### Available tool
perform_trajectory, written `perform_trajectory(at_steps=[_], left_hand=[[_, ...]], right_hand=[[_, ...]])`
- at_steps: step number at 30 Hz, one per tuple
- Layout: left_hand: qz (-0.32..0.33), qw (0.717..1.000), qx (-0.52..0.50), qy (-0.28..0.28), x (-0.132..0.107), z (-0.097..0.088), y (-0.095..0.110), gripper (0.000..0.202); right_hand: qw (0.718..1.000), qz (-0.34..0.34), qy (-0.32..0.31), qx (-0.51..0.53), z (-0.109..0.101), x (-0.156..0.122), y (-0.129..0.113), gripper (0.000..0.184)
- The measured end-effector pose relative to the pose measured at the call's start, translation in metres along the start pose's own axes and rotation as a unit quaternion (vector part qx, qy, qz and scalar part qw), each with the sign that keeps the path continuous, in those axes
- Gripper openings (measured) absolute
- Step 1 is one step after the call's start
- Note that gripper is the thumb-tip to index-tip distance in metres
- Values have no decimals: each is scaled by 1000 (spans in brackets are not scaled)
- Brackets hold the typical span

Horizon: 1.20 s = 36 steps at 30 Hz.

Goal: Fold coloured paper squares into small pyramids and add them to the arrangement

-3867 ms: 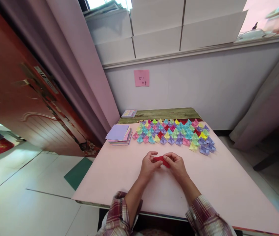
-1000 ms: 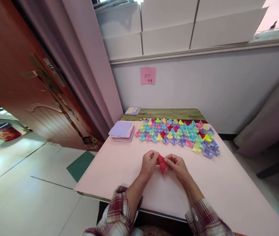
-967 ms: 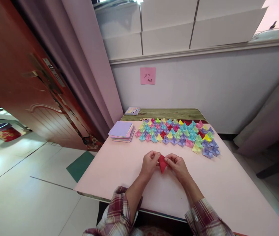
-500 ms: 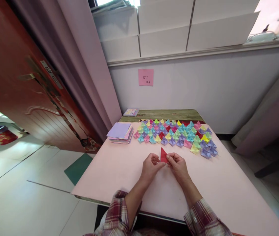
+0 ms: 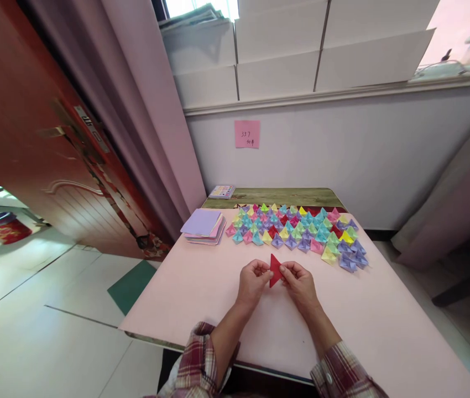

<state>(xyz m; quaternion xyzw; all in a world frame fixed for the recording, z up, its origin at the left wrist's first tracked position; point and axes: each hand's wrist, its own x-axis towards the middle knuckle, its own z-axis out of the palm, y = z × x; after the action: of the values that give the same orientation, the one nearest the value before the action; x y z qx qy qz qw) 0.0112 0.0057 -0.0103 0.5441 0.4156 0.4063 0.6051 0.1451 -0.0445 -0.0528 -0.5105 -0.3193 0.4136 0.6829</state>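
Observation:
A small folded red paper piece [image 5: 275,269] is pinched between my two hands just above the pink table sheet [image 5: 202,287]. My left hand [image 5: 252,282] grips its left side with thumb and fingers closed. My right hand [image 5: 300,282] grips its right side the same way. Behind the hands lies a field of several finished folded paper pieces [image 5: 297,229] in teal, purple, yellow, pink and red, laid in rows. A stack of square coloured papers [image 5: 203,225], lilac on top, sits at the far left of the table.
A small printed paper pack [image 5: 222,192] lies on the bare wooden tabletop strip [image 5: 285,196] by the wall. A pink note [image 5: 247,134] is stuck on the wall. A red door [image 5: 31,143] and curtain stand left; a green mat [image 5: 132,286] lies on the floor.
The red piece has been turned and refolded between my fingers, from a flat strip to a pointed shape now standing on its tip. Both hands stayed in place near the table's middle.

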Motion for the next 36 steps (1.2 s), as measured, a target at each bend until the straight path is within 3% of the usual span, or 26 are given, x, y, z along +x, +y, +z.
perform_trajectory(at_steps=[11, 19, 26, 31, 34, 36], left_hand=[[-5, 997, -54, -53, -4, 2, 4, 30], [-90, 977, -140, -131, -11, 0, 11, 37], [-115, 965, -154, -177, -12, -1, 16, 40], [-81, 982, -99, -139, -8, -4, 11, 35], [17, 999, 8, -34, -8, -4, 11, 24], [89, 991, 98, 19, -8, -4, 11, 14]], right_hand=[[1000, 10, 16, 20, -2, 1, 0, 35], [986, 82, -56, 134, 0, -4, -8, 31], [979, 116, -84, 142, -1, -7, -17, 35], [981, 106, -75, 144, -2, -5, -15, 34], [992, 63, -56, 89, -1, -5, -9, 33], [999, 14, -33, 37, 0, -4, -5, 31]])
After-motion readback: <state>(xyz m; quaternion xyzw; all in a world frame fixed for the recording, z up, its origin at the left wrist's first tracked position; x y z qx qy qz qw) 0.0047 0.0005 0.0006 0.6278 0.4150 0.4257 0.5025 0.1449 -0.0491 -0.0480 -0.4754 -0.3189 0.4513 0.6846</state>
